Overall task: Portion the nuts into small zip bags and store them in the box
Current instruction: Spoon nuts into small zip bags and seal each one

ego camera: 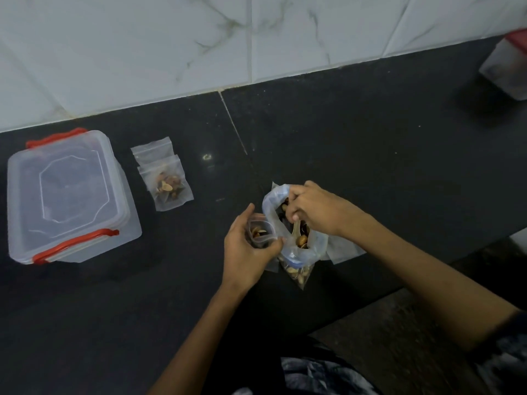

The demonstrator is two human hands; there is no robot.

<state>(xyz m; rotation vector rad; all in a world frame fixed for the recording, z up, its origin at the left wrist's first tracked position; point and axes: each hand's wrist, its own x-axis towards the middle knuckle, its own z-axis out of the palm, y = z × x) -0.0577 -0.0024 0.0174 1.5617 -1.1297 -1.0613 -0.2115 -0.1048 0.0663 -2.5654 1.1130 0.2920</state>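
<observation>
Near the front edge of the dark counter (356,138), the left hand (245,249) grips a small zip bag (261,230) held open, touching the large nut bag (296,246), while the right hand (316,209) is closed on a spoon (298,232) holding nuts inside that bag. Well to the left lie a filled small bag (168,185) overlapping an empty one (151,149), and beyond them the lidded box (68,198) with red clips. Bare counter stretches between hands and wall tiles (256,38); another container (504,67) sits at the far right edge.
</observation>
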